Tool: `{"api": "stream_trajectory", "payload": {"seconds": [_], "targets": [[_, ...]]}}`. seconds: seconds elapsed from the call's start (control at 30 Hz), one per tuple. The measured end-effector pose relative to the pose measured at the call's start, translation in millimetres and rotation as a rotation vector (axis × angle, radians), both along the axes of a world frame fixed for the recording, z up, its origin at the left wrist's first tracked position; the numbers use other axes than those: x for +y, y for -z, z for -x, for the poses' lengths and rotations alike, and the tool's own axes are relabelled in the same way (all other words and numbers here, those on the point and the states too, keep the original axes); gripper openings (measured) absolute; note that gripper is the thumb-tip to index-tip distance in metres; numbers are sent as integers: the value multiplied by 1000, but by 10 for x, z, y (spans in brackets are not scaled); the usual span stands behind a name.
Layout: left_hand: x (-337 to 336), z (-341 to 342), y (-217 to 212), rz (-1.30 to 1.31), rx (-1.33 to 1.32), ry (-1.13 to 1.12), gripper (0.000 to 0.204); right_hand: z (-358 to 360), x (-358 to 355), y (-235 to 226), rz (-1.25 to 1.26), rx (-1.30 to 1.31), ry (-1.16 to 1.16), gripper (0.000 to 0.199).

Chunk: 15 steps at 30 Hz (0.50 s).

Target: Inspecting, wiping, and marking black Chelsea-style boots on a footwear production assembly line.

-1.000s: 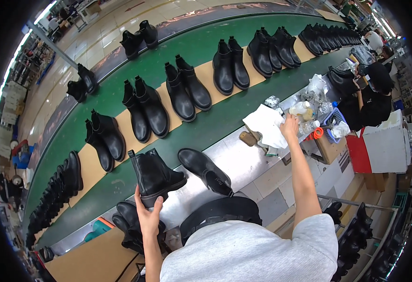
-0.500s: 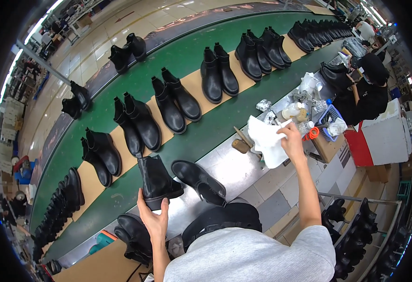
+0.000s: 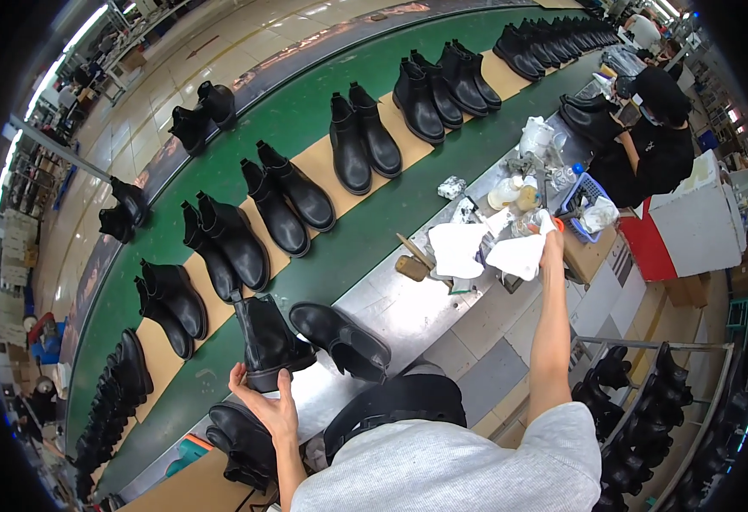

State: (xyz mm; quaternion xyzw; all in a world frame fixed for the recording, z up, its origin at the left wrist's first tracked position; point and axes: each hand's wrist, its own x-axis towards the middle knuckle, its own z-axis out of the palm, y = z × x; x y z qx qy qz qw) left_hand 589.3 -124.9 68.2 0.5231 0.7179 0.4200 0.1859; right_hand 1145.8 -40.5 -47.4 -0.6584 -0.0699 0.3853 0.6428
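Left hand (image 3: 264,408) spread open, touching upright boot (image 3: 267,341); right hand (image 3: 551,249) pinching white cloth (image 3: 517,255).

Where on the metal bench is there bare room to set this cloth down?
Bare steel shows on the bench between the boot lying on its side and the brush. It is crowded farther along, where the white cloth in the right hand meets a second cloth, bottles and a blue basket.

Glossy black leather boot (image 3: 270,341); soft white cloth (image 3: 517,254); dull, smooth metal bench (image 3: 408,311); matt green belt (image 3: 365,230).
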Motion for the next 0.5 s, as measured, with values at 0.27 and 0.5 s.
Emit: {"api": "stream_trajectory", "payload": {"seconds": [0.27,0.5], "targets": [[-24,119,126,-127,-225,71,56,741,-322,-16,-84,-406,-51,34],[58,89,238,-251,-270,68,52,971,-808,34,-84,-1466,-191,53]]}}
